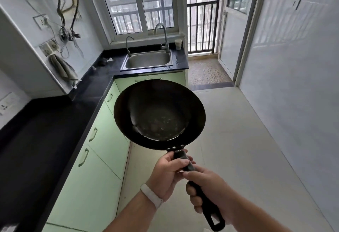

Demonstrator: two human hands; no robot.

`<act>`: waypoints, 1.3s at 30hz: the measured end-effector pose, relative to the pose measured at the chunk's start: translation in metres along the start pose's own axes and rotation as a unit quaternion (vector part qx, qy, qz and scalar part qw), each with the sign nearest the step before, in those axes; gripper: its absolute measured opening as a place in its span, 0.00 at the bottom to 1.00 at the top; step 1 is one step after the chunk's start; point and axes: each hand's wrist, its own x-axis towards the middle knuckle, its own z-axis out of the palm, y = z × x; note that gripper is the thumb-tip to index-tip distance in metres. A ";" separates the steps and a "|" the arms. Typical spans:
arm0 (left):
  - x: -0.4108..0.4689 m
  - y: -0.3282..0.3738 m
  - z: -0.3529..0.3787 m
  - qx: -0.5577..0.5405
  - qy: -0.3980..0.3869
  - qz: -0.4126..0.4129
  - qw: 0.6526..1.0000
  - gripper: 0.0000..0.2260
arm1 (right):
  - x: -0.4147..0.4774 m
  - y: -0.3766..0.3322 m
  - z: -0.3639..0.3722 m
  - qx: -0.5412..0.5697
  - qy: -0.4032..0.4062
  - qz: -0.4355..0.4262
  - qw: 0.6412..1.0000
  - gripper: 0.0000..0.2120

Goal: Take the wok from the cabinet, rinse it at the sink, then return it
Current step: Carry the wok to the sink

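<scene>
Black countertop point(60, 121) carries sink point(147, 61) and cup point(178, 44).

Both forearms reach forward from the bottom edge; the left hand point(167, 174), a white band at its wrist, pinches the handle point(192, 176) near its front; the right hand point(207, 191) wraps it further back, fingers curled under.
</scene>
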 end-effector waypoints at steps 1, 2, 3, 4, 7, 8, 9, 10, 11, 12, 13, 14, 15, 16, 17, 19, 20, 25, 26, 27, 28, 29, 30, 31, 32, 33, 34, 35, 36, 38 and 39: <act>0.012 0.005 0.005 -0.001 0.002 -0.001 1.000 0.21 | 0.007 -0.011 -0.007 -0.010 0.001 -0.004 1.000 0.10; 0.026 0.010 0.011 -0.004 0.004 0.000 1.000 0.21 | 0.015 -0.023 -0.015 -0.020 0.000 -0.008 1.000 0.10; 0.043 0.016 0.018 -0.008 0.005 0.002 1.000 0.21 | 0.025 -0.037 -0.026 -0.027 -0.004 -0.011 1.000 0.10; 0.058 0.022 0.024 -0.011 0.008 0.006 1.000 0.21 | 0.035 -0.050 -0.035 -0.035 -0.006 -0.014 0.999 0.10; 0.100 0.043 0.039 -0.013 0.008 0.020 1.000 0.22 | 0.060 -0.088 -0.056 -0.052 -0.010 -0.017 0.998 0.07; 0.110 0.049 0.041 -0.017 0.007 0.023 1.000 0.22 | 0.067 -0.098 -0.061 -0.054 -0.012 -0.018 0.998 0.05; 0.120 0.054 0.043 -0.022 0.006 0.025 0.999 0.22 | 0.074 -0.106 -0.065 -0.054 -0.016 -0.020 0.998 0.04; 0.131 0.059 0.044 -0.027 0.006 0.025 0.999 0.22 | 0.081 -0.114 -0.069 -0.054 -0.019 -0.023 0.998 0.04; 0.141 0.062 0.044 -0.032 0.007 0.025 0.999 0.22 | 0.090 -0.121 -0.073 -0.055 -0.019 -0.024 0.998 0.04; 0.153 0.066 0.044 -0.034 0.007 0.024 0.999 0.22 | 0.099 -0.128 -0.078 -0.056 -0.017 -0.023 0.998 0.04; 0.167 0.069 0.043 -0.034 0.008 0.025 0.999 0.22 | 0.110 -0.136 -0.083 -0.056 -0.017 -0.021 0.998 0.04; 0.180 0.073 0.042 -0.035 0.008 0.026 0.999 0.22 | 0.121 -0.143 -0.087 -0.058 -0.017 -0.018 0.998 0.03; 0.194 0.076 0.040 -0.037 0.009 0.026 0.999 0.22 | 0.133 -0.150 -0.091 -0.061 -0.017 -0.015 0.998 0.03; 0.208 0.080 0.038 -0.042 0.008 0.025 0.999 0.22 | 0.146 -0.157 -0.096 -0.064 -0.015 -0.013 0.998 0.03; 0.224 0.084 0.035 -0.047 0.007 0.022 0.999 0.22 | 0.160 -0.164 -0.100 -0.068 -0.011 -0.012 0.998 0.03; 0.256 0.093 0.028 -0.059 0.007 0.016 0.998 0.22 | 0.189 -0.181 -0.106 -0.075 -0.004 -0.009 0.997 0.03; 0.274 0.098 0.023 -0.063 0.005 0.013 0.998 0.22 | 0.205 -0.190 -0.109 -0.079 0.000 -0.006 0.997 0.03; 0.370 0.138 -0.002 -0.077 -0.018 -0.003 0.997 0.21 | 0.290 -0.248 -0.115 -0.093 0.024 0.004 0.995 0.03; 0.388 0.147 -0.007 -0.077 -0.020 -0.007 0.997 0.22 | 0.306 -0.261 -0.115 -0.099 0.032 0.004 0.995 0.03; 0.405 0.156 -0.012 -0.077 -0.023 -0.010 0.997 0.22 | 0.320 -0.274 -0.115 -0.106 0.040 0.004 0.994 0.03; 0.422 0.165 -0.016 -0.077 -0.029 -0.011 0.997 0.22 | 0.334 -0.286 -0.115 -0.114 0.044 0.004 0.992 0.04; 0.438 0.174 -0.020 -0.078 -0.037 -0.011 0.996 0.23 | 0.347 -0.298 -0.116 -0.120 0.046 0.002 0.992 0.04; 0.453 0.182 -0.023 -0.079 -0.045 -0.011 0.996 0.23 | 0.359 -0.309 -0.118 -0.123 0.048 0.002 0.991 0.04; 0.468 0.190 -0.025 -0.080 -0.052 -0.013 0.995 0.23 | 0.371 -0.320 -0.120 -0.123 0.050 0.004 0.991 0.04; 0.481 0.197 -0.025 -0.082 -0.057 -0.015 0.995 0.23 | 0.382 -0.329 -0.122 -0.121 0.055 0.007 0.991 0.04; 0.492 0.204 -0.026 -0.084 -0.061 -0.017 0.994 0.23 | 0.390 -0.337 -0.123 -0.121 0.060 0.011 0.991 0.04; 0.501 0.210 -0.027 -0.088 -0.062 -0.017 0.994 0.23 | 0.398 -0.344 -0.123 -0.122 0.062 0.009 0.991 0.04; 0.511 0.215 -0.029 -0.088 -0.062 -0.018 0.994 0.22 | 0.406 -0.350 -0.123 -0.125 0.062 0.003 0.990 0.04; 0.519 0.221 -0.031 -0.086 -0.062 -0.017 0.994 0.22 | 0.414 -0.356 -0.123 -0.127 0.062 -0.005 0.990 0.03; 0.538 0.230 -0.034 -0.078 -0.061 -0.013 0.995 0.22 | 0.430 -0.369 -0.125 -0.124 0.062 -0.012 0.990 0.03; 0.548 0.233 -0.036 -0.076 -0.061 -0.010 0.995 0.22 | 0.438 -0.375 -0.127 -0.121 0.059 -0.011 0.991 0.03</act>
